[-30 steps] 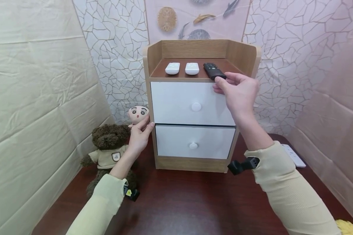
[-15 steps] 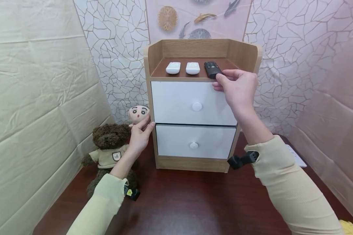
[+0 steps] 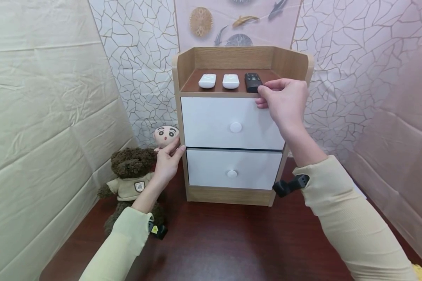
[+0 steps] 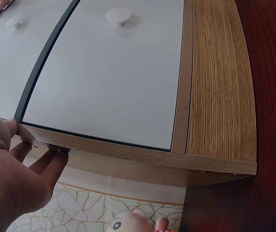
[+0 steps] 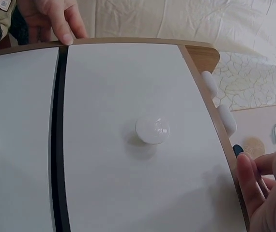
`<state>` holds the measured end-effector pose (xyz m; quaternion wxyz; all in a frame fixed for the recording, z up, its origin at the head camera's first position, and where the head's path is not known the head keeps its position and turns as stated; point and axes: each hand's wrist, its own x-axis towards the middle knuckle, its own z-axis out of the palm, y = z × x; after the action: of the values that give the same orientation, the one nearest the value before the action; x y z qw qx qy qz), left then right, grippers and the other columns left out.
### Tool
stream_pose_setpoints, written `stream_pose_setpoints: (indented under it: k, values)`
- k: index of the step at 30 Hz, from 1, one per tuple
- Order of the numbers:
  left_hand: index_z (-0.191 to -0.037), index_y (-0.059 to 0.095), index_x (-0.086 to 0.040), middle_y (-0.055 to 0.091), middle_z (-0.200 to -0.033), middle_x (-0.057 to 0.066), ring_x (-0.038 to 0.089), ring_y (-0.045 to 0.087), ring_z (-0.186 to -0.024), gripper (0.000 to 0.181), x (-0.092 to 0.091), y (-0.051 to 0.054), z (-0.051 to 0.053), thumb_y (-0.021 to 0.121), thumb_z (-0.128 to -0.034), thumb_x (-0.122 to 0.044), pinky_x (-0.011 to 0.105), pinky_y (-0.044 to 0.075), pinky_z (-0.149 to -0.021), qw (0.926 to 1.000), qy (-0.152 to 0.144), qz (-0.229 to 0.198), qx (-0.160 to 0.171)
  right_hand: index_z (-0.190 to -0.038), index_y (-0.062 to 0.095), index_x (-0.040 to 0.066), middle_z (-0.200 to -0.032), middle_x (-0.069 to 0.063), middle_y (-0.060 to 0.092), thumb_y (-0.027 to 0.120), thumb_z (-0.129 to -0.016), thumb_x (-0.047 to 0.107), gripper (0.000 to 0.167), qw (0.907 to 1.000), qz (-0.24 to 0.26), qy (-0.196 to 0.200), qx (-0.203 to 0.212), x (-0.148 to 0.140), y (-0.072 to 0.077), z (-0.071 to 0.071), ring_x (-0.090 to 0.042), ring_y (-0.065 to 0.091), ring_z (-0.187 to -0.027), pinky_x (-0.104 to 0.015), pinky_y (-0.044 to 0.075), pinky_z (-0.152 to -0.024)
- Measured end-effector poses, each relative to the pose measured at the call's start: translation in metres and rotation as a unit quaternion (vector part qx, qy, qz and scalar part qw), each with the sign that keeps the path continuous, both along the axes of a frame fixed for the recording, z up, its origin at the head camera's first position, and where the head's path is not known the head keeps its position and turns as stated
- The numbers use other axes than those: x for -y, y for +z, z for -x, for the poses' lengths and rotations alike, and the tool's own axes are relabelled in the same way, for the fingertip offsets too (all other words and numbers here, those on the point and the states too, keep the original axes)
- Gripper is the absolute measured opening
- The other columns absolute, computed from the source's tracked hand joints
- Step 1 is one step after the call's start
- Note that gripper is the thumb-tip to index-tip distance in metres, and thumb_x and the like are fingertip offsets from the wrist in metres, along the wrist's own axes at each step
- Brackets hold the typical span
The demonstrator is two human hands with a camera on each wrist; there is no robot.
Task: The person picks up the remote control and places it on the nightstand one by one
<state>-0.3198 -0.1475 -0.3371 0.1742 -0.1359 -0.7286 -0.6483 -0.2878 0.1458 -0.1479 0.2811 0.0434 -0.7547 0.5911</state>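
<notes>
Right hand (image 3: 285, 100) pinching black remote (image 3: 252, 81) atop cabinet (image 3: 229, 196) beside white remotes (image 3: 230, 82); left hand (image 3: 167, 164) gripping side; drawers (image 3: 211, 123) closed

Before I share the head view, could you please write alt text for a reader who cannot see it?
A person's right hand touches a black remote beside two white remotes on a cabinet, while the left hand grips the cabinet's left edge. A bear and doll are at left.

in the head view's upper centre, the right-hand remote (image 3: 252, 82) was black, the two remotes (image 3: 231, 81) left of it white. the central cabinet (image 3: 228, 196) showed tan wood grain around white drawers (image 3: 211, 123). the tabletop (image 3: 232, 242) below was dark red-brown; the backdrop (image 3: 144, 50), upper left, white with gold crackle lines.
</notes>
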Motion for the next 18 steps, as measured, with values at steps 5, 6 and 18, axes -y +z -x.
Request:
stream_pose_setpoints:
  k: [5, 6, 18]
  values:
    - [-0.155, 0.041, -0.001, 0.044, -0.155, 0.021, 0.033, 0.046, -0.140, 0.051, 0.0007, 0.0009, -0.0014, 0.057, -0.1070, -0.010, 0.036, 0.044, -0.113, 1.0000, 0.001, 0.004, 0.000, -0.118, 0.075, -0.002, -0.105, -0.015, 0.076, 0.079, -0.092, 0.014, 0.030, 1.0000, 0.002, 0.000, 0.001, 0.0003, 0.0018, 0.0028, -0.011, 0.073, -0.065, -0.021, 0.061, -0.061]
    - [-0.155, 0.041, -0.001, 0.044, -0.155, 0.020, 0.032, 0.047, -0.140, 0.051, 0.0008, 0.0009, -0.0014, 0.057, -0.1070, -0.010, 0.035, 0.044, -0.113, 1.0000, 0.000, 0.004, 0.000, -0.118, 0.075, -0.002, -0.104, -0.015, 0.076, 0.079, -0.092, 0.014, 0.030, 1.0000, 0.002, -0.001, 0.002, 0.0003, 0.0022, 0.0033, -0.011, 0.072, -0.064, -0.021, 0.061, -0.060]
    - [-0.155, 0.043, -0.003, 0.044, -0.155, 0.019, 0.032, 0.048, -0.139, 0.051, -0.0004, 0.0011, -0.0015, 0.058, -0.1067, -0.012, 0.035, 0.045, -0.112, 1.0000, 0.008, 0.005, 0.003, -0.116, 0.076, -0.002, -0.100, -0.014, 0.076, 0.078, -0.093, 0.015, 0.029, 0.9999, -0.007, -0.005, -0.014, -0.0003, -0.0001, 0.0075, -0.011, 0.071, -0.062, -0.020, 0.061, -0.060]
